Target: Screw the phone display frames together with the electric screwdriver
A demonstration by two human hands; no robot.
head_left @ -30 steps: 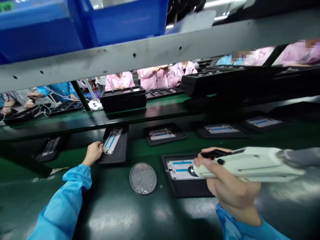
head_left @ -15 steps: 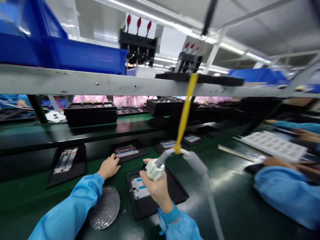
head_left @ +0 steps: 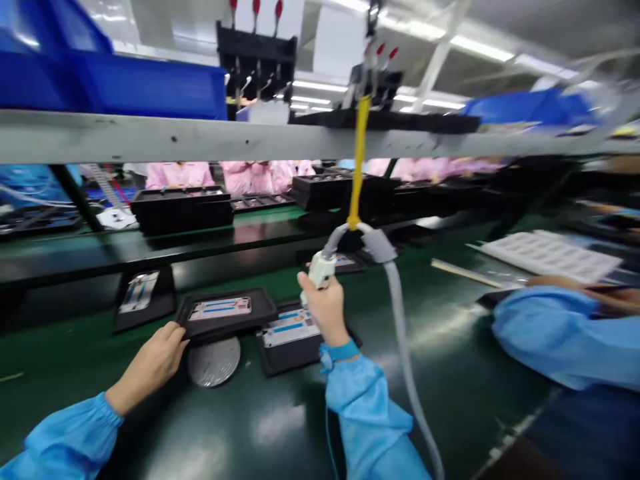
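"What do I have up close?"

"I count three black trays point(head_left: 226, 331) — each carrying one phone housing point(head_left: 220, 309) — and one round mesh disc point(head_left: 213, 363)."

"And above them?"

"One yellow strap point(head_left: 359, 160), one white hose-fed gun point(head_left: 321, 270)."

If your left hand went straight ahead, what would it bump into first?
The left hand would meet the black tray first; the hand is right at the tray's edge, maybe already touching.
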